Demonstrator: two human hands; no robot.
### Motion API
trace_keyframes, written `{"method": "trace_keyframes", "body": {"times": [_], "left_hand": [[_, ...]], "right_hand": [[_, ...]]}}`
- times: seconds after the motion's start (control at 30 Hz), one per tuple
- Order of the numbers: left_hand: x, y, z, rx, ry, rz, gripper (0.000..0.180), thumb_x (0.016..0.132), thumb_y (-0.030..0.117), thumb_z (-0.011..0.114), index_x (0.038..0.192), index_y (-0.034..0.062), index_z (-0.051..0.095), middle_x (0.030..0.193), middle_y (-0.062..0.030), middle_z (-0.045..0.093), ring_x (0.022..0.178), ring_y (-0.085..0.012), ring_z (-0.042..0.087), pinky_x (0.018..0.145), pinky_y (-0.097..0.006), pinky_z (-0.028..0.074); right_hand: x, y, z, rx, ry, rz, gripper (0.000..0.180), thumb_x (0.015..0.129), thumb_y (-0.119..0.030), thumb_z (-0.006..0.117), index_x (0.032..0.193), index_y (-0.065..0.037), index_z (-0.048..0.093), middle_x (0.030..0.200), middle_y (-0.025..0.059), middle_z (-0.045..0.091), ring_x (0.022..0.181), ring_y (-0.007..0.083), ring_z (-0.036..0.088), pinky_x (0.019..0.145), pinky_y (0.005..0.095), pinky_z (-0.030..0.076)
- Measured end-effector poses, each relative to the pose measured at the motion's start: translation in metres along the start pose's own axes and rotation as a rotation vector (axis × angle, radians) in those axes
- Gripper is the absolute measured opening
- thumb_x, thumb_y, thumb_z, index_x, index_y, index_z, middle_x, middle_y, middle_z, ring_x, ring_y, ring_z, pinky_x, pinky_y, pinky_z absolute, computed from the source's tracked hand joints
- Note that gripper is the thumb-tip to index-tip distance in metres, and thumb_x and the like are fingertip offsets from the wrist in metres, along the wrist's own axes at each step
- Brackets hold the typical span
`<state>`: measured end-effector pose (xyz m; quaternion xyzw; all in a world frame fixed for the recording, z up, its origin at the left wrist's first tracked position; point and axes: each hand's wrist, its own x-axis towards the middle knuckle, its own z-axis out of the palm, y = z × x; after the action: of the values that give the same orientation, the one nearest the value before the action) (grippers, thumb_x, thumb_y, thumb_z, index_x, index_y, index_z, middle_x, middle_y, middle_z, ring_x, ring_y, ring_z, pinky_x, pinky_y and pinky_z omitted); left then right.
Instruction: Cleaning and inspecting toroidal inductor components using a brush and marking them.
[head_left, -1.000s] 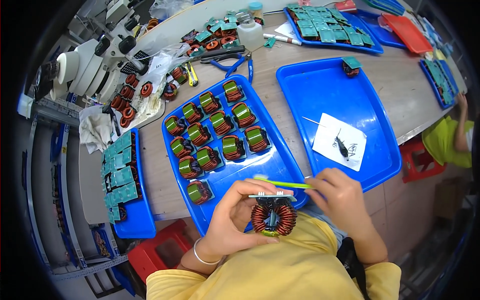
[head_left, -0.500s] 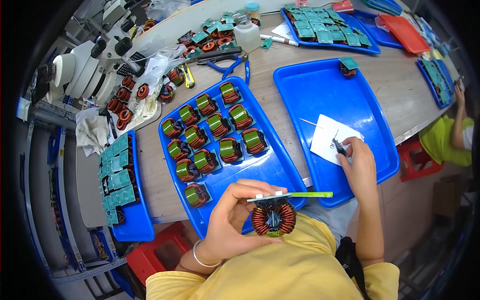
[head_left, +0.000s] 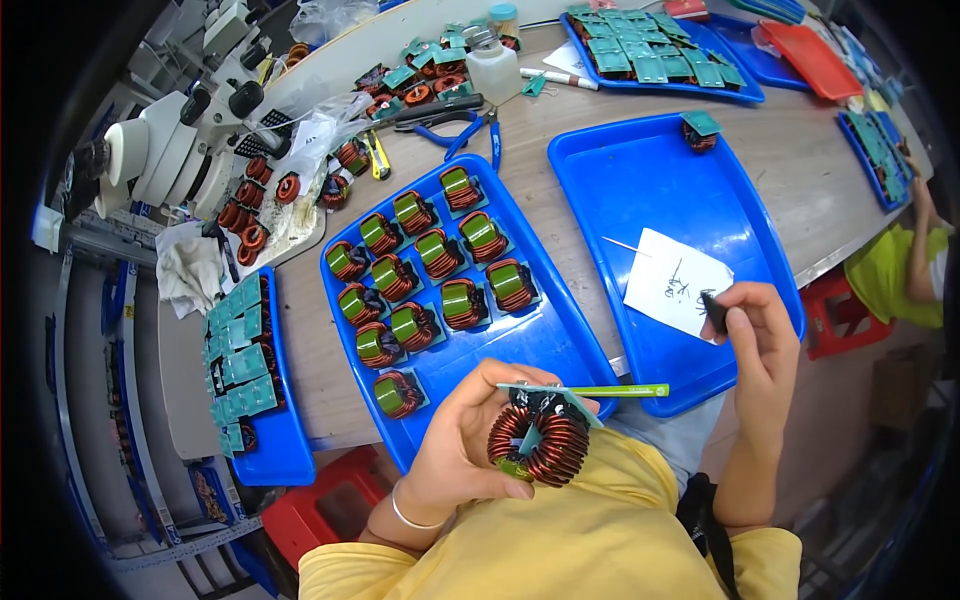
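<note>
My left hand (head_left: 462, 432) is closed around a toroidal coil (head_left: 545, 440) wound with copper-coloured wire, which has a teal circuit board on its upper side. A thin bright green stick (head_left: 625, 391) points right from behind that board; what holds its hidden end I cannot see. Over the right-hand blue tray, my right hand (head_left: 765, 335) pinches a small black piece (head_left: 715, 313) between thumb and fingers, just above the edge of a white paper (head_left: 665, 280) with handwriting. The black piece's exact kind does not show.
Several coils with green tape stand in rows in the middle blue tray (head_left: 540, 365). One coil (head_left: 700, 131) sits in the far corner of the right tray (head_left: 640, 160). Blue pliers (head_left: 460, 133), a yellow cutter (head_left: 378, 157) and a bottle (head_left: 492, 70) lie or stand behind.
My right hand has lifted off the paper and moved right with the black piece, uncovering more writing. The coil in my left hand has turned and tilted.
</note>
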<state>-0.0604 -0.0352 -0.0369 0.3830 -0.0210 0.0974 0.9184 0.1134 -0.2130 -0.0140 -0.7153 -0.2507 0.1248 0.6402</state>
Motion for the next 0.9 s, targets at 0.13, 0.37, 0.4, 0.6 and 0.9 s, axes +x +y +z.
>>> {"method": "trace_keyframes", "body": {"times": [0.13,0.37,0.4,0.6,0.9], "left_hand": [[0.001,-0.002,0.004,0.002,-0.020,-0.031,0.068,0.059,0.000,0.079,0.114,0.0023,0.040,0.118,-0.0155,0.044,0.115,-0.0326,0.046,0.096,-0.041,0.039],[0.003,-0.001,0.020,0.322,0.246,0.052,0.071,0.051,0.010,0.086,0.106,0.0013,0.043,0.105,-0.0165,0.051,0.101,-0.0387,0.055,0.085,-0.046,0.047],[0.003,0.000,0.021,0.352,0.252,0.048,0.070,0.051,0.010,0.086,0.105,0.0011,0.043,0.105,-0.0164,0.050,0.101,-0.0383,0.054,0.086,-0.045,0.047],[0.005,-0.001,0.021,0.448,0.149,0.143,0.069,0.051,0.007,0.085,0.104,0.0007,0.042,0.104,-0.0163,0.049,0.101,-0.0354,0.055,0.087,-0.045,0.046],[0.003,0.002,0.022,0.640,0.135,0.203,0.068,0.051,0.009,0.086,0.101,0.0017,0.042,0.102,-0.0160,0.049,0.099,-0.0329,0.055,0.086,-0.042,0.047]], "right_hand": [[-0.013,-0.022,0.010,0.005,-0.105,-0.142,0.022,0.073,-0.006,0.066,0.092,-0.001,0.058,0.075,0.0054,0.058,0.066,0.0134,0.053,0.064,0.0234,0.040],[-0.009,-0.047,0.016,-0.361,-0.256,-0.575,0.021,0.065,-0.019,0.076,0.076,-0.005,0.064,0.065,0.0025,0.059,0.058,0.0162,0.049,0.061,0.0306,0.032],[-0.011,-0.049,0.019,-0.361,-0.256,-0.574,0.021,0.065,-0.019,0.076,0.076,-0.005,0.064,0.065,0.0025,0.059,0.058,0.0162,0.049,0.061,0.0306,0.032],[-0.015,-0.054,0.022,-0.332,-0.260,-0.563,0.019,0.061,-0.013,0.076,0.077,-0.009,0.067,0.065,-0.0005,0.059,0.057,0.0147,0.049,0.060,0.0297,0.033],[-0.016,-0.056,0.026,-0.384,-0.272,-0.567,0.019,0.058,-0.011,0.076,0.076,-0.011,0.068,0.062,-0.0019,0.055,0.057,0.0135,0.049,0.059,0.0292,0.033]]}}
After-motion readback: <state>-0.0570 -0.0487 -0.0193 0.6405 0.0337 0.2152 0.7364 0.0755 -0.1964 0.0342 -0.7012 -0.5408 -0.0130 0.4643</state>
